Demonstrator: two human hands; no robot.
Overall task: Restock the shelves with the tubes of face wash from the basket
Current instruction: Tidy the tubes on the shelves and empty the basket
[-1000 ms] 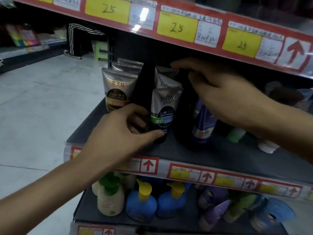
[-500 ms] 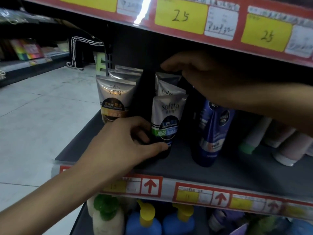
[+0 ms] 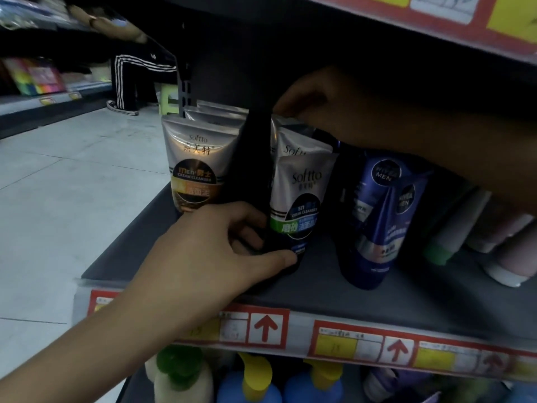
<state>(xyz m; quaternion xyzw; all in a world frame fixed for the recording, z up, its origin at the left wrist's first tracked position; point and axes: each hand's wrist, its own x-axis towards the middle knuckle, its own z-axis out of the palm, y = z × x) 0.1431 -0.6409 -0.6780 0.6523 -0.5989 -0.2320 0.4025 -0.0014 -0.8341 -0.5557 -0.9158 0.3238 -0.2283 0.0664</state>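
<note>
Silver Softto face wash tubes stand cap-down in a row on the dark shelf (image 3: pixel 334 289). My left hand (image 3: pixel 232 251) grips the black cap end of the front tube (image 3: pixel 302 184), the one with a green and blue label; my thumb lies across its front and my fingers curl behind. My right hand (image 3: pixel 325 112) reaches in under the upper shelf, in deep shadow. Its fingertips touch the crimped top of a rear silver tube (image 3: pixel 290 125). Left of these stands another row of silver tubes with an orange label (image 3: pixel 197 170). No basket is in view.
Blue Nivea Men tubes (image 3: pixel 377 222) stand right of the Softto row, with pale tubes (image 3: pixel 499 257) lying further right. Pump bottles (image 3: pixel 255 382) fill the shelf below. The upper shelf (image 3: pixel 436 13) hangs low. Someone's striped trouser legs (image 3: pixel 128 82) stand in the aisle by a green stool (image 3: pixel 168 97).
My head has moved closer to the shelf, so the tubes look larger. Both hands stay on the same Softto row, barely shifted.
</note>
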